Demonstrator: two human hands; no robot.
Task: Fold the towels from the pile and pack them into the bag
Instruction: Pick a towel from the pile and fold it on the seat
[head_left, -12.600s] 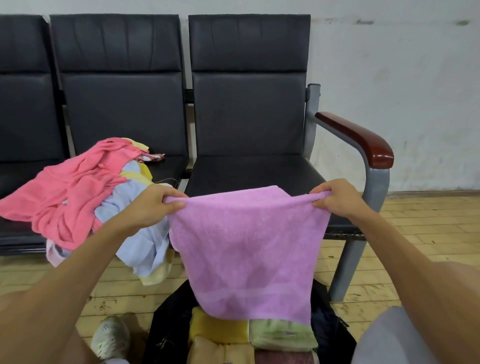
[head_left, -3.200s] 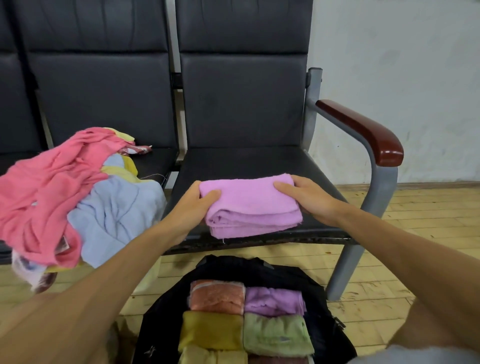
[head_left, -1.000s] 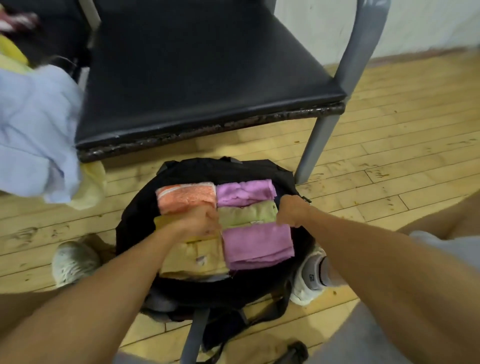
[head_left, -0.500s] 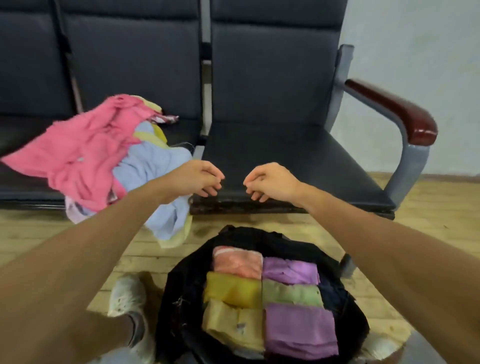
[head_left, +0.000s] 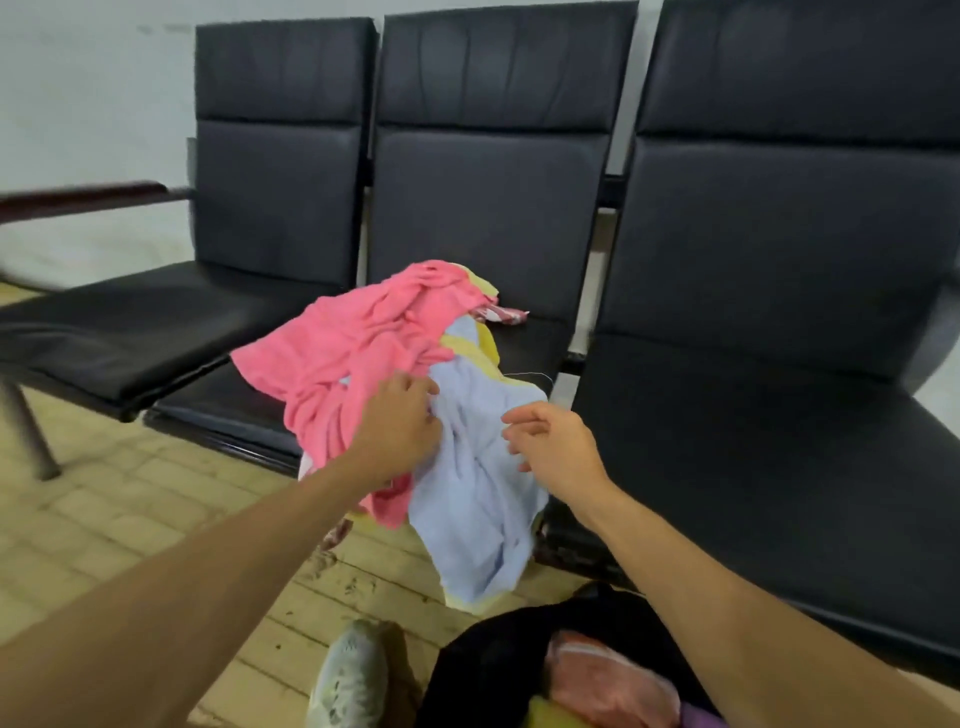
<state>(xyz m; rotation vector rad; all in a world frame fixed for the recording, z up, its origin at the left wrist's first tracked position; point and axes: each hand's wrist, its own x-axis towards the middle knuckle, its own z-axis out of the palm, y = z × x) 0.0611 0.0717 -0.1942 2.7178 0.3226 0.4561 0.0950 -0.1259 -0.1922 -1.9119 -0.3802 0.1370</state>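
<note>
Picking from the towel pile (head_left: 353, 343)
Left hand (head_left: 400, 431) grips the blue towel (head_left: 478, 493) over the bench (head_left: 779, 441) edge; right hand (head_left: 556, 447) beside it, fingers loose.

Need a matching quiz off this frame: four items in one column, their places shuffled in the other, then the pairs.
Items
1. pink towel
2. light blue towel
3. salmon folded towel
4. white shoe

Places
A. on the wooden floor
B. inside the black bag
C. uppermost cloth on the middle seat
D. hangs lowest off the seat edge, down toward the bag

Pairs: 1-C, 2-D, 3-B, 4-A
</note>
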